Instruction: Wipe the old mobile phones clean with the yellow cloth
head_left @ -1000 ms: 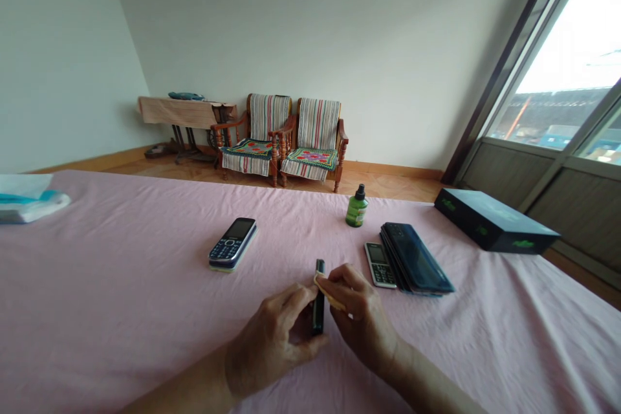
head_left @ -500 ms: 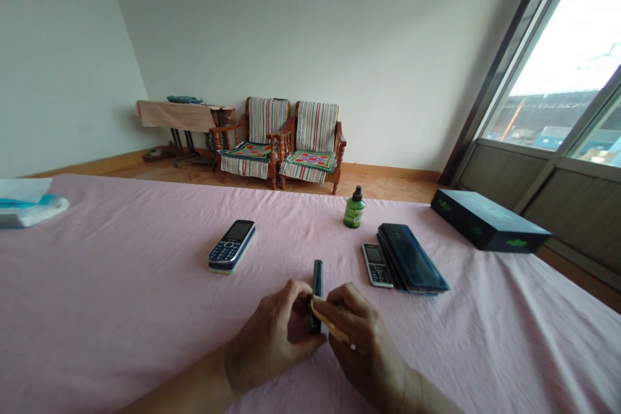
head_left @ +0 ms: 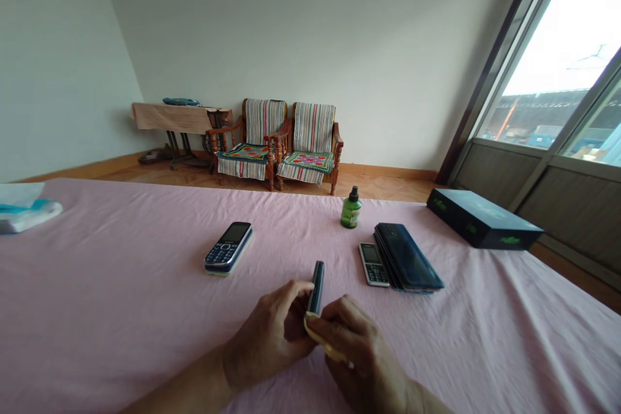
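My left hand is closed around a dark mobile phone, held upright with its narrow edge toward me. In my right hand a thin yellow cloth is pinched and pressed against the near end of that edge. Ahead and to the left lies a stack of keypad phones. A small silver-rimmed keypad phone rests right of my hands, beside a stack of dark smartphones. Behind them stands a green bottle with a black cap.
A pink cloth covers the surface under my hands. A black box sits at the right edge, a tissue pack at the far left. Beyond are two wooden chairs and a cloth-covered table.
My right hand has slid the yellow cloth down along the phone's edge toward me. The phone leans slightly more to the right at its top. The camera view has shifted a little.
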`<state>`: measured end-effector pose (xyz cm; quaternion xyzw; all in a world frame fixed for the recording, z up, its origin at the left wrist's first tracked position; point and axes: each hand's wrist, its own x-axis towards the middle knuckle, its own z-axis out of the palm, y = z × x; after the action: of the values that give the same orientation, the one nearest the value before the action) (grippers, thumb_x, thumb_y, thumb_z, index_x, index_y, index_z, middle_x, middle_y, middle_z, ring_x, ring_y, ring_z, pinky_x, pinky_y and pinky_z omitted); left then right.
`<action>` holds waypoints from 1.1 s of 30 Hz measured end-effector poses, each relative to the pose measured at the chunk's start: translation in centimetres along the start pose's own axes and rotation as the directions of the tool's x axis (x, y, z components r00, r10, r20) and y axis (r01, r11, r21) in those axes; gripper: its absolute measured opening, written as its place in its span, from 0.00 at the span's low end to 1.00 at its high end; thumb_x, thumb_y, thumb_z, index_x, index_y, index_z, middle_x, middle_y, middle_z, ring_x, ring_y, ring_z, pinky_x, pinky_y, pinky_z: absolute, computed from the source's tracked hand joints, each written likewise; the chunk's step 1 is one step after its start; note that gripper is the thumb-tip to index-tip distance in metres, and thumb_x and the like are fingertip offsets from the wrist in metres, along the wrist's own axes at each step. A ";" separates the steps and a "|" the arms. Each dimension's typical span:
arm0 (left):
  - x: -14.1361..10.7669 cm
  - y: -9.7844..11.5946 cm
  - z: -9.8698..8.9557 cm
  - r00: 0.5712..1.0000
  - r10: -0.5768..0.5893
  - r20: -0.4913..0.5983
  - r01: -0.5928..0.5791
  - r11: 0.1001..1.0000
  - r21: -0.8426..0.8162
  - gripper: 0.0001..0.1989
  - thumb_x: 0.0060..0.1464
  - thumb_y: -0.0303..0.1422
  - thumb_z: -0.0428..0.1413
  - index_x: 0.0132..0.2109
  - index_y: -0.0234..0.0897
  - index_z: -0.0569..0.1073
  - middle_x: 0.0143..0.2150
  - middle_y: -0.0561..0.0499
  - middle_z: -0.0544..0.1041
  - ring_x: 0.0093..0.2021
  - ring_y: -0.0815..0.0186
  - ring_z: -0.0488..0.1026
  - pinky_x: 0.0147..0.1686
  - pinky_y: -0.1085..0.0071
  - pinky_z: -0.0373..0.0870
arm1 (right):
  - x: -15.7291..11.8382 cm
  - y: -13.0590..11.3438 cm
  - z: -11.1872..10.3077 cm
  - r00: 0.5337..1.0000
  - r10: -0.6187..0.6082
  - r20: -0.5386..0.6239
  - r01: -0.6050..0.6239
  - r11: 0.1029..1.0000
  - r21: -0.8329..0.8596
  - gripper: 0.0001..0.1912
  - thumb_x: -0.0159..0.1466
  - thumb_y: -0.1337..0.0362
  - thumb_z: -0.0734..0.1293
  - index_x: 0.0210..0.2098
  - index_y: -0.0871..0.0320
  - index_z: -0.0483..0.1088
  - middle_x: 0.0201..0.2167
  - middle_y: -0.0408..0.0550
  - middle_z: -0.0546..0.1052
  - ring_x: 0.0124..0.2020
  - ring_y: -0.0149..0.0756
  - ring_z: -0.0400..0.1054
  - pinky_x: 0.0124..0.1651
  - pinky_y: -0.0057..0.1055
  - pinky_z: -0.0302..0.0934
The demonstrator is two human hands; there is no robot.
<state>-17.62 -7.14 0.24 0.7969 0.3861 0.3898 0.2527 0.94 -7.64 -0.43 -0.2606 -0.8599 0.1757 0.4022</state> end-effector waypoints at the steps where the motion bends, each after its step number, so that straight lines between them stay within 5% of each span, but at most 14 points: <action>1: 0.0 -0.2 0.0 1.000 0.000 -0.007 0.001 1.000 0.025 0.19 0.50 0.26 0.58 0.50 0.40 0.64 0.38 0.53 0.76 0.37 0.65 0.76 0.38 0.72 0.72 | 0.0 0.1 0.1 1.000 0.004 -0.016 -0.004 1.000 0.000 0.20 0.60 0.77 0.59 0.48 0.55 0.71 0.35 0.51 0.70 0.36 0.38 0.66 0.36 0.32 0.65; 7: -0.1 -1.2 0.4 0.999 -0.003 -0.038 0.008 0.990 0.142 0.22 0.49 0.25 0.57 0.52 0.40 0.63 0.40 0.51 0.76 0.38 0.64 0.76 0.40 0.70 0.73 | 0.5 2.3 0.7 0.984 0.081 -0.161 -0.090 0.995 -0.047 0.24 0.58 0.79 0.58 0.50 0.55 0.71 0.35 0.50 0.70 0.35 0.36 0.66 0.36 0.31 0.66; 13: -0.3 -1.4 0.4 0.997 0.040 -0.068 -0.025 0.977 0.212 0.24 0.50 0.24 0.54 0.54 0.42 0.62 0.43 0.51 0.76 0.42 0.63 0.76 0.44 0.68 0.74 | 2.5 4.8 -0.5 0.961 0.177 -0.210 -0.208 0.969 -0.134 0.21 0.53 0.79 0.59 0.37 0.56 0.77 0.31 0.46 0.70 0.31 0.34 0.66 0.34 0.28 0.63; 21: -0.2 -2.1 -1.0 0.991 0.121 -0.053 -0.092 0.918 0.385 0.22 0.54 0.21 0.50 0.55 0.42 0.66 0.43 0.49 0.76 0.45 0.60 0.75 0.47 0.65 0.74 | 3.9 5.0 -1.4 0.922 0.247 -0.298 -0.292 0.949 -0.118 0.18 0.55 0.78 0.60 0.38 0.57 0.77 0.31 0.47 0.71 0.32 0.34 0.67 0.34 0.28 0.62; 26: -0.2 -2.4 -1.0 0.995 0.068 -0.071 -0.042 0.949 0.313 0.18 0.57 0.24 0.52 0.54 0.43 0.67 0.45 0.50 0.76 0.45 0.61 0.75 0.48 0.66 0.73 | 2.9 4.1 -0.4 0.946 0.181 -0.270 -0.242 0.947 -0.212 0.15 0.60 0.76 0.59 0.37 0.56 0.75 0.32 0.49 0.69 0.34 0.37 0.64 0.36 0.32 0.63; 33: 0.1 -2.0 -0.7 0.993 -0.051 -0.108 0.065 0.989 0.132 0.10 0.56 0.27 0.55 0.46 0.41 0.69 0.40 0.52 0.78 0.40 0.64 0.77 0.41 0.72 0.74 | 2.7 1.5 2.3 0.990 0.039 -0.132 -0.073 0.962 -0.265 0.16 0.67 0.75 0.55 0.49 0.59 0.68 0.36 0.53 0.70 0.37 0.41 0.62 0.36 0.35 0.64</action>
<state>-19.02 -5.79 -0.71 0.7792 0.4475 0.3964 0.1886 -1.82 -5.06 -1.01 -0.3476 -0.8410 0.0521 0.4113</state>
